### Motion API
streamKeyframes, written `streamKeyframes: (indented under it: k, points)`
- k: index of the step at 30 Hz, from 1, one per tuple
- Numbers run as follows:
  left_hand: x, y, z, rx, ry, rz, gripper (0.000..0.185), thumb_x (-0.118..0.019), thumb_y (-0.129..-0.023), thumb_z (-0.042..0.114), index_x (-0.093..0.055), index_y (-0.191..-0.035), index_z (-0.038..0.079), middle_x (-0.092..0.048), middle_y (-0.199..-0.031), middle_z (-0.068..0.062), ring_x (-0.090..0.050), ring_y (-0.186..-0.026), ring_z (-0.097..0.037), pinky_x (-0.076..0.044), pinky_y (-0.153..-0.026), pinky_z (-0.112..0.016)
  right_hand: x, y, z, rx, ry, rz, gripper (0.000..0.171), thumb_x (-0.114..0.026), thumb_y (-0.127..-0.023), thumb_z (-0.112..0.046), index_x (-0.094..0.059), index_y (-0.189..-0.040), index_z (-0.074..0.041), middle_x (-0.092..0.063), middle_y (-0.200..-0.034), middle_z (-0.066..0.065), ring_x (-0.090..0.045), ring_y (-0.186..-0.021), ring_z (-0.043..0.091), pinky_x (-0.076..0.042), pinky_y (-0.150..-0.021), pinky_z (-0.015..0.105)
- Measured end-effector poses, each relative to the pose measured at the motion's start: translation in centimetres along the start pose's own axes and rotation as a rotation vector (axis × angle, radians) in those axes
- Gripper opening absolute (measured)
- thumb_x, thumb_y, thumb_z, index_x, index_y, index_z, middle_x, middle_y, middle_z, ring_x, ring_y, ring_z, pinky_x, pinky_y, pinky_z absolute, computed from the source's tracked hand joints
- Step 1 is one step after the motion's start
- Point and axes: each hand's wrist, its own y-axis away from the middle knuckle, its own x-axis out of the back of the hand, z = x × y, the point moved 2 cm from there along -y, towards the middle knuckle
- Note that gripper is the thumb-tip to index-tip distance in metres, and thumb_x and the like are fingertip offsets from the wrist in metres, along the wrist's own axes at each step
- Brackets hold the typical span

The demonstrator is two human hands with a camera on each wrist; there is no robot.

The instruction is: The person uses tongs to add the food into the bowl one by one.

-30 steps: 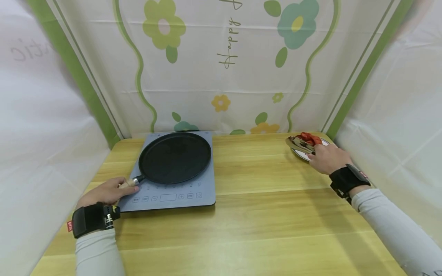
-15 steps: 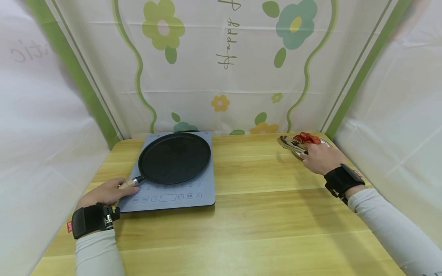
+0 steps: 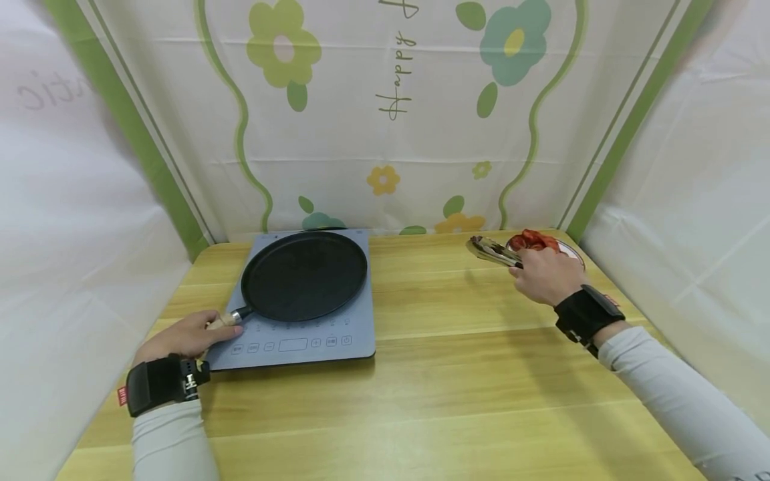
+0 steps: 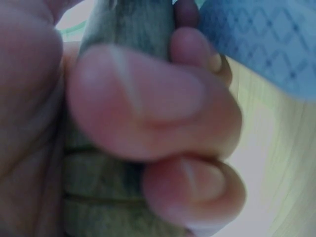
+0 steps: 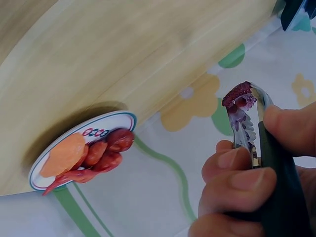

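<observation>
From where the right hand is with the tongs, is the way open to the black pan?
Probably yes. The right hand grips the tongs above bare table, with nothing standing between them and the pan. The left hand holds only the handle.

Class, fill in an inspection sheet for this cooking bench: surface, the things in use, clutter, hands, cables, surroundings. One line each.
Surface: wooden table, bare across the front.
Things in use: black pan sits on the grey induction cooker; tongs pinch a purplish piece of food; plate holds red and orange food.
Clutter: nothing seen.
Hands: left hand grips the pan handle; right hand grips the tongs, beside the plate.
Cables: nothing seen.
Surroundings: flower-print cloth behind, plain white sheets at both sides.
</observation>
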Motion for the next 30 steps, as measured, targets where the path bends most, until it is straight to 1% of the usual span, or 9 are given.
streamKeyframes:
  k: [2,5,8,11,16,19,22,26,30]
  points:
    - [0.0,0.0,0.1,0.000,-0.002,0.001,0.036,-0.065,-0.104,0.038,-0.052,-0.092,0.006,-0.043,-0.067,0.002,-0.045,-0.060,-0.015,-0.040,-0.057,-0.028,0.0,0.0,-0.4,0.001,-0.009,-0.012,0.031,-0.058,-0.105,-0.031,-0.066,-0.098,-0.002,-0.063,-0.073,0.016,-0.064,-0.065,0.031,-0.051,-0.055,0.050]
    - [0.0,0.1,0.1,-0.001,-0.001,0.002,0.036,-0.065,-0.104,0.038,-0.051,-0.092,0.006,-0.043,-0.067,0.002,-0.045,-0.060,-0.015,-0.041,-0.057,-0.028,-0.1,-0.1,-0.9,0.012,-0.004,-0.006,0.029,-0.058,-0.105,-0.031,-0.065,-0.097,-0.004,-0.066,-0.078,0.015,-0.067,-0.070,0.033,-0.052,-0.057,0.051]
    - [-0.1,0.2,0.2,-0.002,0.003,0.000,0.036,-0.065,-0.104,0.037,-0.052,-0.092,0.006,-0.044,-0.066,0.002,-0.045,-0.059,-0.015,-0.041,-0.057,-0.028,-0.2,-0.1,-1.3,0.019,0.012,0.003,0.028,-0.059,-0.104,-0.032,-0.064,-0.097,-0.005,-0.066,-0.080,0.016,-0.067,-0.072,0.034,-0.052,-0.056,0.051]
    - [-0.1,0.2,0.3,0.001,0.001,-0.001,0.036,-0.065,-0.104,0.038,-0.052,-0.093,0.006,-0.043,-0.066,0.002,-0.045,-0.059,-0.015,-0.041,-0.057,-0.028,-0.1,-0.1,-1.8,0.025,0.020,0.011,0.028,-0.060,-0.104,-0.032,-0.064,-0.100,-0.004,-0.066,-0.079,0.015,-0.066,-0.070,0.033,-0.052,-0.055,0.051]
    - [0.0,0.3,0.3,0.007,-0.001,-0.003,0.035,-0.065,-0.104,0.038,-0.053,-0.093,0.006,-0.043,-0.066,0.002,-0.045,-0.059,-0.015,-0.041,-0.057,-0.028,0.2,-0.1,-2.6,0.044,0.026,0.017,0.029,-0.060,-0.105,-0.032,-0.067,-0.104,-0.003,-0.066,-0.078,0.014,-0.065,-0.067,0.031,-0.052,-0.056,0.050]
    - [-0.1,0.3,0.4,0.005,0.003,-0.005,0.035,-0.065,-0.104,0.037,-0.053,-0.094,0.006,-0.043,-0.067,0.002,-0.045,-0.060,-0.015,-0.041,-0.057,-0.028,0.2,-0.1,-3.1,0.059,0.014,0.009,0.030,-0.061,-0.105,-0.031,-0.069,-0.110,-0.002,-0.067,-0.079,0.012,-0.065,-0.066,0.027,-0.053,-0.056,0.047]
    - [0.0,0.3,0.4,0.006,0.007,-0.007,0.035,-0.065,-0.103,0.037,-0.054,-0.094,0.005,-0.043,-0.068,0.002,-0.045,-0.061,-0.016,-0.041,-0.057,-0.028,0.3,0.0,-3.6,0.066,-0.001,-0.001,0.030,-0.060,-0.105,-0.030,-0.069,-0.113,-0.002,-0.065,-0.077,0.010,-0.062,-0.064,0.024,-0.051,-0.055,0.042]
    - [0.0,0.3,0.4,0.008,0.003,-0.007,0.035,-0.065,-0.104,0.037,-0.053,-0.093,0.006,-0.043,-0.067,0.002,-0.045,-0.061,-0.016,-0.040,-0.057,-0.028,0.4,0.0,-4.1,0.070,0.001,0.003,0.028,-0.060,-0.105,-0.029,-0.069,-0.109,-0.003,-0.062,-0.073,0.009,-0.059,-0.060,0.022,-0.046,-0.052,0.038]
    - [0.0,0.3,0.3,0.008,-0.002,-0.005,0.035,-0.065,-0.104,0.037,-0.052,-0.092,0.007,-0.043,-0.067,0.002,-0.045,-0.061,-0.016,-0.040,-0.058,-0.028,0.7,0.0,-4.7,0.085,-0.002,0.016,0.029,-0.060,-0.105,-0.028,-0.069,-0.110,-0.002,-0.060,-0.070,0.009,-0.057,-0.058,0.021,-0.043,-0.050,0.035]
